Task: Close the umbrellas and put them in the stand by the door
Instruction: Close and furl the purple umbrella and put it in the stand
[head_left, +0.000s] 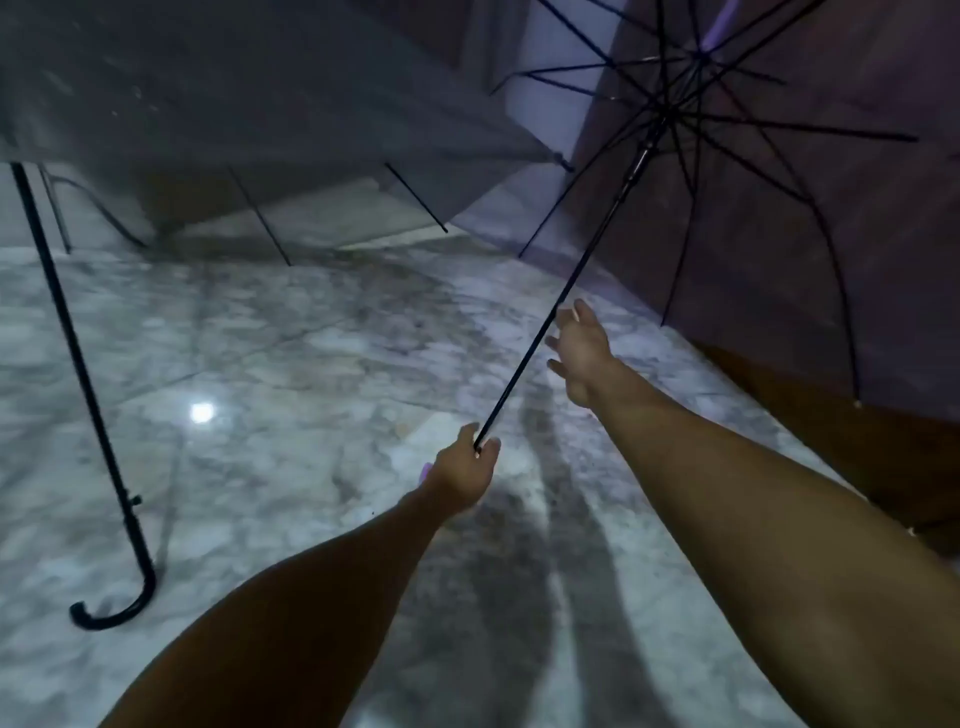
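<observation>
2nd open umbrella (218, 93) left, on floor (291, 374).

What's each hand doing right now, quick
Left hand: closed around the lower end of the umbrella shaft.
Right hand: open, fingers spread beside the shaft, holding nothing.

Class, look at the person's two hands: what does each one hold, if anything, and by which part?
The left hand grips the open umbrella at the lower end of its shaft. The right hand holds nothing, its fingers spread beside the shaft.
</observation>
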